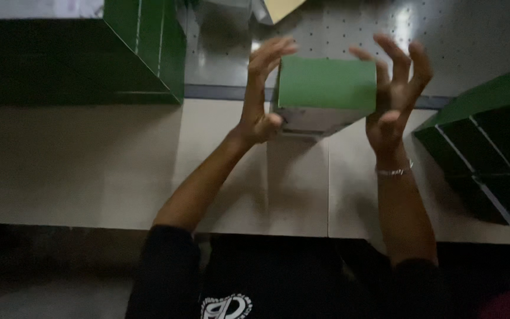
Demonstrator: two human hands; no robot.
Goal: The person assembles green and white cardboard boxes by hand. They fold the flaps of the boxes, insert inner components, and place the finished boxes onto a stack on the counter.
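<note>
A small green box (326,85) with a pale lower side is held up above the light table (90,165), between both palms. My left hand (262,94) presses against its left end, fingers stretched upward. My right hand (394,97) presses the right end, its fingers spread and curled over the top corner. A thin silver bracelet (394,172) circles the right wrist.
A large open green box (143,53) stands at the upper left. At the right edge sits a green tray (491,147) split into dark compartments. A grey perforated panel (337,29) lies beyond the table, with a tan sheet (281,9) at the top.
</note>
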